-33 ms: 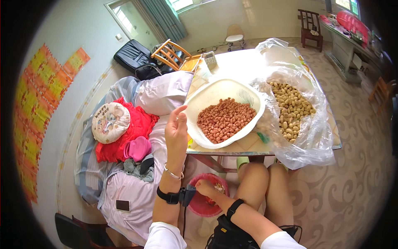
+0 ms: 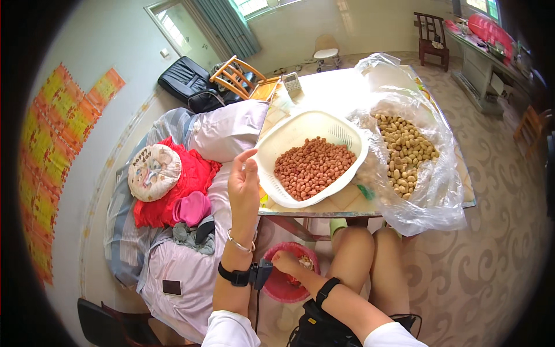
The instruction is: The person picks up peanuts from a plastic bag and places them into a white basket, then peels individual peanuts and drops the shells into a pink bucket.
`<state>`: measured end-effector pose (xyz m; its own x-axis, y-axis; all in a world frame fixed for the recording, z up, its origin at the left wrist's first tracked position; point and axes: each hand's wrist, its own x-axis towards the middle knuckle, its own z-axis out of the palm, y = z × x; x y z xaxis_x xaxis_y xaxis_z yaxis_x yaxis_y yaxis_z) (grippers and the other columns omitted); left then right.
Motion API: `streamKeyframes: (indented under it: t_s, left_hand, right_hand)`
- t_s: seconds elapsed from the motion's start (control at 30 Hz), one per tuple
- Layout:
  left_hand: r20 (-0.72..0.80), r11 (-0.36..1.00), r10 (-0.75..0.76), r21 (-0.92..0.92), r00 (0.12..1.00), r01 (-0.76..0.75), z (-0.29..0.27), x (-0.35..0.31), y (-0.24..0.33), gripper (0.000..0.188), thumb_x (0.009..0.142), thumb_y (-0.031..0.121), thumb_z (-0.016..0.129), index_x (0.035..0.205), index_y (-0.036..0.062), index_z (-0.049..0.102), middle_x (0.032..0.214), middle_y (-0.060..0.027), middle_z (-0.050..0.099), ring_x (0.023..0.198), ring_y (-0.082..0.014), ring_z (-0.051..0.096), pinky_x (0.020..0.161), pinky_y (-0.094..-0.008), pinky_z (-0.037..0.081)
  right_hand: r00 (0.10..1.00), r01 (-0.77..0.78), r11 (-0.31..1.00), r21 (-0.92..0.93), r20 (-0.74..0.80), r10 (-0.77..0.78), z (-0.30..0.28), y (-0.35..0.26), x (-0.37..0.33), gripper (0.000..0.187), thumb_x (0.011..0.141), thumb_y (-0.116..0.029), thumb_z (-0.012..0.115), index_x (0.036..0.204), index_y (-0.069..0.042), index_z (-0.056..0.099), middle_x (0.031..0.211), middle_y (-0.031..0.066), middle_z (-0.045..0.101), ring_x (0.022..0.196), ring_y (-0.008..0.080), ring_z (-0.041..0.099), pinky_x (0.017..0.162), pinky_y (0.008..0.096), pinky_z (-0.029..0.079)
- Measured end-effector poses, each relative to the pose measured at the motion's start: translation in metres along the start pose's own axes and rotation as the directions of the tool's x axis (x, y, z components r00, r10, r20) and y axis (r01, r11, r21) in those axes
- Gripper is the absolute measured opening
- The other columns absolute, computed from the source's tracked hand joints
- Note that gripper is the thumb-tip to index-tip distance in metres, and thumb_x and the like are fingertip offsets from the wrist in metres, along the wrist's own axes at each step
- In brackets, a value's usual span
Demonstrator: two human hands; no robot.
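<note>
My left hand (image 2: 244,182) is raised beside the left rim of a white plastic basket (image 2: 332,120). Its thumb and index finger are apart, with nothing visible between them; I cannot tell whether a fingertip touches the rim. Shelled reddish peanuts (image 2: 312,169) lie in the basket. Below the table edge, my right hand (image 2: 285,262) is over a red bin (image 2: 283,292), its fingers curled closed. What they hold, if anything, is hidden. Pale scraps (image 2: 305,263) show inside the bin. Right of the basket, unshelled peanuts (image 2: 403,150) lie in a clear plastic bag (image 2: 435,202).
The table (image 2: 341,203) carries basket and bag, plus a small holder (image 2: 292,85) at the back. On my left, a covered couch (image 2: 191,283) bears a round cushion (image 2: 155,172), red cloth (image 2: 196,163), a pink item (image 2: 193,208) and a phone-like dark rectangle (image 2: 171,287).
</note>
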<state>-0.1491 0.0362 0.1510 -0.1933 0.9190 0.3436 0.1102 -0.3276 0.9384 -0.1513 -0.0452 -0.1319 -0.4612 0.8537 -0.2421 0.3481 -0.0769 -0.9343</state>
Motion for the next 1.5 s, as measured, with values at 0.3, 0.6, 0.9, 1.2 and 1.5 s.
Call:
streamKeyframes:
  t_s: [0.3, 0.6, 0.9, 1.2, 1.5]
  left_hand:
    - [-0.056, 0.978, 0.107, 0.185, 0.993, -0.095, -0.009, -0.01, 0.011, 0.036, 0.093, 0.035, 0.041, 0.106, 0.0029, 0.051, 0.065, 0.0081, 0.037, 0.054, 0.0016, 0.026, 0.045, -0.0142, 0.022]
    - [0.157, 0.833, 0.112, 0.524, 0.981, -0.179, 0.014, 0.011, -0.008, 0.062, 0.092, 0.051, 0.019, 0.122, 0.0032, 0.046, 0.126, -0.0196, 0.04, 0.12, -0.0274, 0.035, 0.101, -0.0351, 0.019]
    - [0.623, 0.705, 0.234, 0.42, 0.747, -0.571, 0.096, -0.033, 0.02, 0.029, 0.088, 0.016, 0.046, 0.115, 0.0053, 0.05, 0.123, -0.0147, 0.048, 0.121, -0.0281, 0.039, 0.104, -0.0376, 0.022]
    - [0.797, 0.585, 0.28, 0.3, 0.535, -0.753, 0.186, -0.015, -0.027, 0.019, 0.083, 0.006, 0.05, 0.1, 0.0081, 0.057, 0.104, -0.0066, 0.06, 0.11, -0.022, 0.05, 0.106, -0.0414, 0.022]
    - [0.847, 0.166, 0.221, 0.457, 0.484, -0.874, 0.216, -0.017, -0.06, 0.016, 0.075, 0.008, 0.054, 0.089, 0.0111, 0.06, 0.091, -0.0014, 0.056, 0.096, -0.0183, 0.051, 0.104, -0.0395, 0.023]
  right_hand:
    - [0.995, -0.031, 0.999, -0.019, 0.095, 0.033, 0.004, -0.002, 0.004, 0.016, 0.073, -0.021, 0.057, 0.08, -0.008, 0.062, 0.082, 0.0118, 0.064, 0.079, 0.0264, 0.061, 0.07, 0.0359, 0.047]
    - [1.0, 0.015, 0.989, -0.148, 0.009, -0.013, 0.003, -0.001, 0.003, 0.024, 0.072, -0.029, 0.057, 0.081, -0.007, 0.062, 0.081, 0.0141, 0.063, 0.077, 0.0283, 0.061, 0.067, 0.0376, 0.047]
    - [0.981, 0.095, 0.993, -0.076, 0.174, -0.081, 0.014, 0.008, 0.006, 0.021, 0.074, -0.026, 0.056, 0.078, -0.006, 0.061, 0.077, 0.0151, 0.062, 0.069, 0.0302, 0.06, 0.063, 0.0392, 0.046]
    - [0.973, 0.106, 0.986, -0.126, 0.218, -0.076, 0.003, 0.016, -0.018, 0.023, 0.075, -0.028, 0.055, 0.078, -0.005, 0.061, 0.078, 0.0152, 0.062, 0.069, 0.0302, 0.06, 0.062, 0.0393, 0.046]
    - [0.973, 0.106, 0.988, -0.108, 0.215, -0.08, -0.002, 0.02, -0.02, 0.025, 0.076, -0.029, 0.054, 0.079, -0.005, 0.061, 0.079, 0.0152, 0.063, 0.069, 0.0302, 0.061, 0.062, 0.0395, 0.046]
